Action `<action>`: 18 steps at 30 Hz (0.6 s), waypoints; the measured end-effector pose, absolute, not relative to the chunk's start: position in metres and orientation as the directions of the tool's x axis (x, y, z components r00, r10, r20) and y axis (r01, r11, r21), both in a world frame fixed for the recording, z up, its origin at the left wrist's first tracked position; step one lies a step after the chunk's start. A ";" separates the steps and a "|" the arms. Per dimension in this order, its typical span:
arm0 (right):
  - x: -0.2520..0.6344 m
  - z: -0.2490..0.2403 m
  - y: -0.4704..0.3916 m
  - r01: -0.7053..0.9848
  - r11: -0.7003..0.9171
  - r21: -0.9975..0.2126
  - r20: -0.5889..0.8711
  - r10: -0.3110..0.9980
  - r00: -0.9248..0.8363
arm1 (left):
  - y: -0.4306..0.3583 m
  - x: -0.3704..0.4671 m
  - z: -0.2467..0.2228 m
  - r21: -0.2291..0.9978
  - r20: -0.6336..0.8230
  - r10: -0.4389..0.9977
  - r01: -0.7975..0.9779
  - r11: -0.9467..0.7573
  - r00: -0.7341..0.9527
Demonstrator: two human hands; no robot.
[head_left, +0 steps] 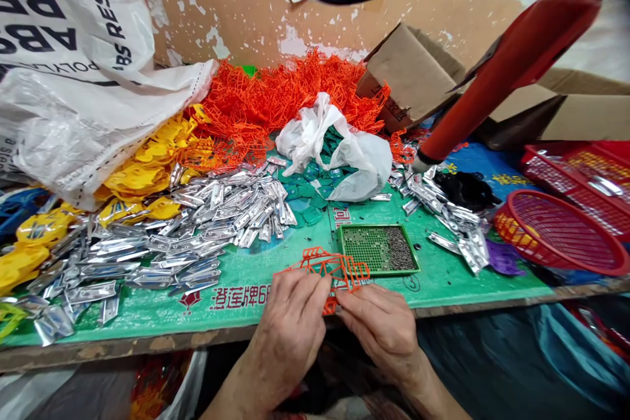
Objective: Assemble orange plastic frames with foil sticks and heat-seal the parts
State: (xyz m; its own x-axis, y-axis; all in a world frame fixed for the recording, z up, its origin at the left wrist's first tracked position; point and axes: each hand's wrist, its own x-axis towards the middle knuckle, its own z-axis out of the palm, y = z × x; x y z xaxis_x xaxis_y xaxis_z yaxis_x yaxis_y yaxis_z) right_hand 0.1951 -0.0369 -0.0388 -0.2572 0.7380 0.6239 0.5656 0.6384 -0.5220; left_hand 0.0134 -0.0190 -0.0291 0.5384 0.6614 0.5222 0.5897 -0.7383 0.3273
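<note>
Between my two hands, at the table's front edge, is an orange plastic lattice frame (329, 265). My left hand (295, 315) grips its left side with the fingers curled over it. My right hand (381, 321) pinches its right side between thumb and fingers. Both hands hide parts of the frame. Just behind it lies a green tray (367, 252) with many small dark metal pieces gathered on its right. A heap of shiny silver metal pieces (236, 203) spreads to the left of my hands.
Orange frames (290, 95) pile up at the back, behind a white plastic bag (364, 164) with green pieces. Yellow parts (142, 170) and a white sack (98, 111) are left. A red-wrapped tool (512, 72) hangs at right, above red baskets (561, 230). Cardboard boxes (413, 72) stand behind.
</note>
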 end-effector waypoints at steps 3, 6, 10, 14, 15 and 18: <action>0.198 -0.041 -0.038 0.548 0.619 -0.562 0.633 0.749 -0.196 | -0.018 0.009 -0.031 0.323 0.642 0.653 0.632 -0.705 0.401; 0.199 -0.046 -0.042 0.555 0.589 -0.588 0.634 0.761 -0.135 | -0.020 0.005 -0.032 0.305 0.691 0.646 0.679 -0.668 0.325; 0.196 -0.059 -0.047 0.537 0.549 -0.641 0.632 0.774 -0.036 | -0.025 0.004 -0.033 0.300 0.688 0.662 0.713 -0.633 0.298; 0.192 -0.072 -0.049 0.504 0.541 -0.674 0.638 0.770 0.026 | -0.026 0.004 -0.035 0.328 0.723 0.632 0.666 -0.670 0.280; 0.192 -0.074 -0.049 0.501 0.541 -0.676 0.637 0.770 0.029 | -0.025 0.005 -0.035 0.337 0.728 0.627 0.653 -0.679 0.276; 0.193 -0.077 -0.049 0.492 0.536 -0.686 0.630 0.776 0.032 | -0.024 0.005 -0.037 0.369 0.722 0.634 0.621 -0.691 0.277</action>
State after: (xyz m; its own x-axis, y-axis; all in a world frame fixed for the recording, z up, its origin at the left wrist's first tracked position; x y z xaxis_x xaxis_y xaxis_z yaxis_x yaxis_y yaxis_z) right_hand 0.1928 -0.0489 -0.0767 0.0320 0.7763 0.6295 0.4917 0.5361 -0.6861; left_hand 0.0055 -0.0239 -0.0366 0.2767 0.6345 0.7217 0.6211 -0.6912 0.3694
